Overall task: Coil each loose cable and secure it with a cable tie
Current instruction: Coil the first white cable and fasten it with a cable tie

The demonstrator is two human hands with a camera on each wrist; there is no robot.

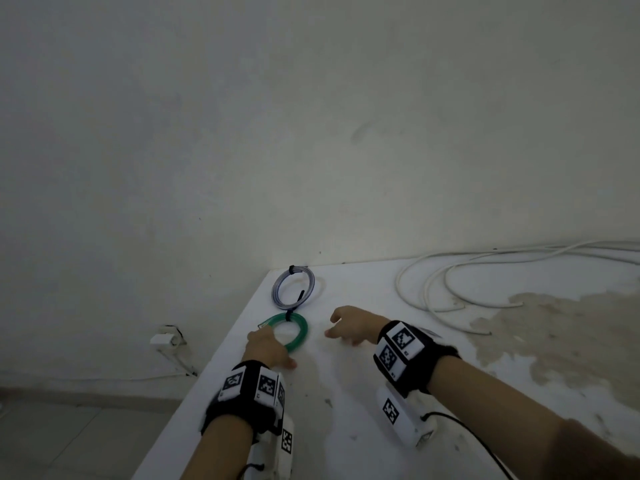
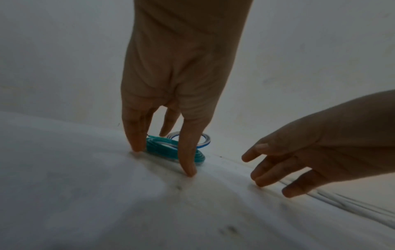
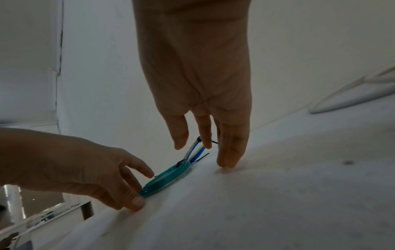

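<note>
A green coiled cable (image 1: 294, 341) lies flat on the white table (image 1: 346, 410), bound by a black tie (image 1: 288, 317). My left hand (image 1: 268, 348) is over its near edge; straight fingers (image 2: 188, 152) touch the table on either side of the green coil (image 2: 158, 148) without gripping it. Just behind lies a clear-blue coil (image 1: 293, 287) with black ties. My right hand (image 1: 341, 329) is to the right of both coils, fingers (image 3: 230, 152) spread, tips at the tabletop, holding nothing. A long white cable (image 1: 446, 289) lies loose at the right.
The table's left edge (image 1: 214, 358) runs close beside my left hand, with the floor below. A wall stands right behind the table. A wall socket with a plug (image 1: 166, 339) is low on the left. A brown stain (image 1: 554, 341) covers the right of the table.
</note>
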